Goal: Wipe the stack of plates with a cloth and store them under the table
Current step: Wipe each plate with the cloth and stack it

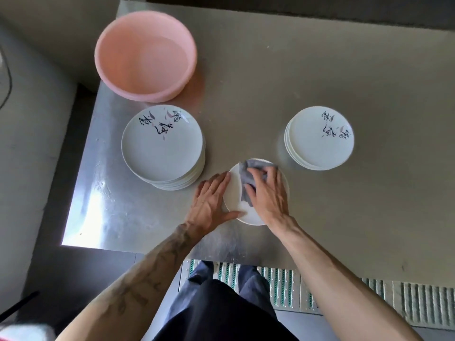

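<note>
Flat-fingered, left hand (211, 200) steadies plate (234, 193), right hand (268, 195) presses cloth (256, 167); plate stacks (162, 143) flank.

Two plate stacks, a taller stack (162, 143) and a shorter stack (320, 137), share one steel table (246, 82) with one single plate (234, 193), one grey cloth (256, 166), one pink basin (145, 55) and two hands, left hand (211, 200) and right hand (268, 195).
</note>
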`<state>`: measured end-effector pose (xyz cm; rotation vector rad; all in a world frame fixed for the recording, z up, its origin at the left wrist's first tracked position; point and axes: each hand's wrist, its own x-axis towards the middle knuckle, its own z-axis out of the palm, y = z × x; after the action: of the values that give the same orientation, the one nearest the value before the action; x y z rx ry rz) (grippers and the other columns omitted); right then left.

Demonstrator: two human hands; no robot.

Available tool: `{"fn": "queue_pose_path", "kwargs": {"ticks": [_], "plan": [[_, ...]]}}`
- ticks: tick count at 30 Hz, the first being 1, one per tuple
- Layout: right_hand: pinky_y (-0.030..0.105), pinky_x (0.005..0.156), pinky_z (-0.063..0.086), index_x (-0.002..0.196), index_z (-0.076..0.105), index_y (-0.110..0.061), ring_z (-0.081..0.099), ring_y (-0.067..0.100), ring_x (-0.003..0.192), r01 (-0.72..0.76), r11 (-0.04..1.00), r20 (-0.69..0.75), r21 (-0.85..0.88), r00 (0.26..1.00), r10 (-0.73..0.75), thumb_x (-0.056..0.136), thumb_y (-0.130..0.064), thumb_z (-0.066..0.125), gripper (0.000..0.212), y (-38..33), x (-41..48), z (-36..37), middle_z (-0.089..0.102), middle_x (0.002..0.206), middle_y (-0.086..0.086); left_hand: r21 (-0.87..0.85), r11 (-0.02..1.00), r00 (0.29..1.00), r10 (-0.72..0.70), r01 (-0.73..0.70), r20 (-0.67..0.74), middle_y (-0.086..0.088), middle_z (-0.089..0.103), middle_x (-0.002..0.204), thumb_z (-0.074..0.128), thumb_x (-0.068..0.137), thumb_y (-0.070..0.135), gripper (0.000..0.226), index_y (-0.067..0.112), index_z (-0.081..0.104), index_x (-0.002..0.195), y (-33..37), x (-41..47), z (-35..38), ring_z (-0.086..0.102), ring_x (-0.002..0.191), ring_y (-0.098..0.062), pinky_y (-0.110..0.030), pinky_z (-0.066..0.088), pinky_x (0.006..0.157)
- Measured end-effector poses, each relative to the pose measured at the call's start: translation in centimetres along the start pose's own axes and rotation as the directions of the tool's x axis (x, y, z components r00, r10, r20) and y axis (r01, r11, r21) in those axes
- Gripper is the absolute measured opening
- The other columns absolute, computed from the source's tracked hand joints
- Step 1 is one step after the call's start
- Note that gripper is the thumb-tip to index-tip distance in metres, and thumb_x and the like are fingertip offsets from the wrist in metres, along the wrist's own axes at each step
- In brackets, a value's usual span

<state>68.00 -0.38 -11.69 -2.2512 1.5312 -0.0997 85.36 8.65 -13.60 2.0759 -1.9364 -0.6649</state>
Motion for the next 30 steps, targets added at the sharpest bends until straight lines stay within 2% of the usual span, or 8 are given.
{"fn": "queue_pose_path", "kwargs": {"ticks": [3,7,12,17,20,23,27,30], "plan": [[0.045,0.099,0.044,0.137,0.057,-0.027,0.049,0.032,0.112,-0.042,0.999,-0.059,0.002,0.997,0.042,0.093,-0.035,0.067,0.046,-0.7,0.4,1.0,0.048,0.128,0.011,-0.007,0.999,0.999,-0.035,0.035,0.026,-0.001,0.035,0.164,0.066,0.073,0.085,0.118,0.017,0.028,0.162,0.1,-0.1,-0.1,0.034,0.148,-0.022,-0.044,0.026,0.122],[0.044,0.095,0.045,0.135,0.057,-0.027,0.048,0.032,0.111,0.141,0.989,0.01,-0.051,0.99,-0.141,0.093,-0.04,0.063,0.044,-0.8,0.1,1.7,0.048,0.124,0.01,0.02,0.999,0.999,-0.051,0.051,0.015,0.001,0.037,0.163,0.065,0.073,0.086,0.117,0.02,0.029,0.162,0.3,-0.2,-0.2,0.037,0.147,-0.02,-0.046,0.028,0.121],[0.042,0.091,0.047,0.134,0.059,-0.022,0.048,0.031,0.104,-0.05,0.993,-0.105,-0.105,0.994,0.039,0.091,-0.038,0.067,0.047,1.8,-2.0,0.2,0.051,0.125,0.012,0.09,0.994,0.998,-0.054,0.056,-0.02,-0.002,0.041,0.16,0.063,0.071,0.088,0.116,0.02,0.032,0.16,0.0,-0.6,-0.3,0.039,0.144,-0.023,-0.052,0.03,0.12],[0.044,0.095,0.049,0.135,0.058,-0.023,0.048,0.033,0.109,0.065,0.994,0.028,-0.086,0.998,-0.062,0.088,-0.036,0.07,0.05,1.9,-6.4,0.0,0.049,0.123,0.012,0.16,0.982,0.995,-0.1,0.097,0.011,-0.004,0.033,0.165,0.054,0.073,0.093,0.117,0.022,0.027,0.162,0.5,-1.0,-0.4,0.033,0.15,-0.026,-0.052,0.025,0.122],[0.044,0.096,0.047,0.138,0.057,-0.026,0.047,0.035,0.108,-0.017,0.994,0.006,-0.107,1.0,0.018,0.09,-0.036,0.07,0.05,2.1,-3.5,-1.0,0.049,0.128,0.013,0.163,0.983,0.996,-0.087,0.087,-0.012,-0.002,0.031,0.167,0.051,0.081,0.086,0.104,0.023,0.03,0.161,0.3,-1.7,-0.4,0.03,0.152,-0.026,-0.053,0.024,0.123],[0.044,0.095,0.049,0.143,0.052,-0.028,0.044,0.034,0.112,-0.127,0.987,-0.013,-0.102,0.992,0.126,0.093,-0.034,0.067,0.053,1.0,-3.1,-1.1,0.044,0.133,0.013,0.175,0.984,0.998,-0.033,0.04,-0.047,-0.002,0.03,0.168,0.058,0.086,0.072,0.09,0.021,0.039,0.158,0.0,-2.1,-0.1,0.031,0.153,-0.027,-0.05,0.025,0.124],[0.043,0.084,0.056,0.14,0.052,-0.025,0.047,0.033,0.116,-0.054,0.998,0.079,-0.03,0.995,0.056,0.092,-0.034,0.069,0.052,-1.7,-6.0,0.5,0.042,0.135,0.012,0.2,0.98,0.999,-0.003,0.013,-0.046,-0.002,0.027,0.169,0.062,0.086,0.07,0.087,0.017,0.045,0.153,0.1,-1.8,-0.1,0.026,0.155,-0.024,-0.042,0.014,0.127],[0.041,0.087,0.055,0.143,0.051,-0.028,0.042,0.032,0.124,-0.042,0.999,0.072,-0.007,0.997,0.043,0.093,-0.036,0.068,0.054,-1.0,-4.1,-0.1,0.039,0.139,0.01,0.22,0.975,0.999,0.025,-0.014,-0.047,-0.003,0.029,0.168,0.052,0.091,0.073,0.081,0.017,0.05,0.149,-0.3,-1.8,-0.3,0.026,0.155,-0.023,-0.044,0.017,0.127]]}}
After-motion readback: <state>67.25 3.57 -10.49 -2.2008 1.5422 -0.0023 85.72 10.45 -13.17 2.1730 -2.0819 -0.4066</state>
